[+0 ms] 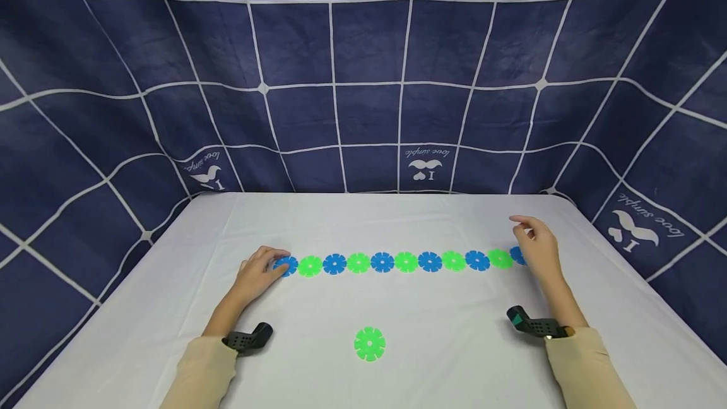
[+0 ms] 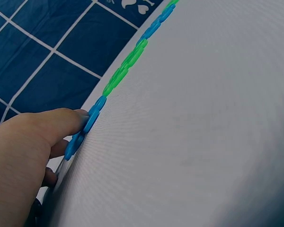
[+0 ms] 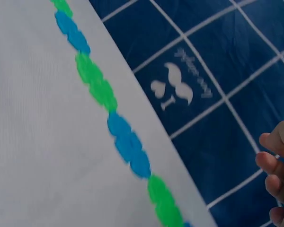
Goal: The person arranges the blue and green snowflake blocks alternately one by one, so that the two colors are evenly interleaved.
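A row of alternating blue and green notched plastic discs, joined edge to edge, runs across the table. At its left end, my left hand (image 1: 257,275) pinches the outermost blue disc (image 2: 91,118) between thumb and fingers. The neighbouring green disc (image 1: 309,266) lies untouched. Over the row's right end hovers my right hand (image 1: 538,250), its fingers loosely bent and holding nothing. It partly hides the last blue disc (image 1: 517,255). In the right wrist view its fingertips (image 3: 267,161) show apart from the row. A single loose green disc (image 1: 370,344) lies nearer to me.
White cloth covers the table (image 1: 454,327). A dark blue curtain (image 1: 369,112) with white grid lines stands behind the table and along its sides. Each wrist wears a black camera band, the left band (image 1: 248,338) and the right band (image 1: 536,324).
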Motion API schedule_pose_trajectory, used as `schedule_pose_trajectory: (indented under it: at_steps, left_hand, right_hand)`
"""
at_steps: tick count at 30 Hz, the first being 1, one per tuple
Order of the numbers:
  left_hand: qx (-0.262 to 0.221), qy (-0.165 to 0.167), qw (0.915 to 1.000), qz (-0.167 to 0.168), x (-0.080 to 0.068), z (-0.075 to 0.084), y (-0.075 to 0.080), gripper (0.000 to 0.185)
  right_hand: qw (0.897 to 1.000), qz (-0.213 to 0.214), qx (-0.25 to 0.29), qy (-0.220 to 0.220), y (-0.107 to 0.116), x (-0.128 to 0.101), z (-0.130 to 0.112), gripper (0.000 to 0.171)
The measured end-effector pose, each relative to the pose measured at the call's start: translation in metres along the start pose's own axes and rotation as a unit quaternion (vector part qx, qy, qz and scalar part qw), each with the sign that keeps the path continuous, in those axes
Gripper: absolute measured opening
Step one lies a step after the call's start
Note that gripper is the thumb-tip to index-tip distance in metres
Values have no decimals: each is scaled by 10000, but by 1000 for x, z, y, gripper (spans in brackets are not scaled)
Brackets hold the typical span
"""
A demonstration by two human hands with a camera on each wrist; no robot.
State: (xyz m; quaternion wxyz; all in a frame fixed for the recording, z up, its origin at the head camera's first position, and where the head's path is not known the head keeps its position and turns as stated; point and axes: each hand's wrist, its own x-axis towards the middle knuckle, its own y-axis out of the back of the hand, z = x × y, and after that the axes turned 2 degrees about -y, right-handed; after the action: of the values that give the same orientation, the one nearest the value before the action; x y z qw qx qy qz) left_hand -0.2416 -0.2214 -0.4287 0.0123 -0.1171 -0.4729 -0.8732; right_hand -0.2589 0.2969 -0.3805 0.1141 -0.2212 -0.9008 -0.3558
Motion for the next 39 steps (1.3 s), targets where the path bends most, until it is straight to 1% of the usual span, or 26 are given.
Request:
schedule_pose_trajectory:
  at_steps: [3, 8, 14, 18, 22, 25, 28, 35, 39]
  left_hand:
    - [-5, 28, 10000, -2, 1, 1, 0, 34]
    - [12, 47, 10000, -1, 1, 2, 0, 34]
    - [33, 5, 10000, 6, 0, 3, -1, 34]
    - [29, 16, 10000, 9, 0, 3, -1, 34]
    - [49, 17, 10000, -14, 0, 4, 0, 34]
    - [53, 10, 10000, -27, 0, 3, 0, 34]
    - [32, 10, 10000, -28, 1, 2, -1, 34]
    - [22, 46, 10000, -27, -1, 1, -1, 35]
    - [51, 38, 10000, -10, 0, 0, -1, 35]
  right_hand:
    - [9993, -279, -27, 232, -1, -3, -15, 33]
    - [9942, -821, -124, 676, -6, -9, -36, 30]
    - [9838, -1573, -172, 837, -17, -22, -62, 29]
    - [9754, -1931, -258, 1031, -25, -31, -74, 27]
    - [9627, -2348, -275, 1314, -32, -42, -86, 24]
    - [9510, -2699, -324, 1473, -36, -51, -94, 24]
    - [9410, -2934, -391, 1639, -40, -59, -102, 24]
    - [9158, -3213, -565, 2343, -56, -77, -109, 22]
    - [9042, -3275, -591, 2677, -65, -87, -110, 22]
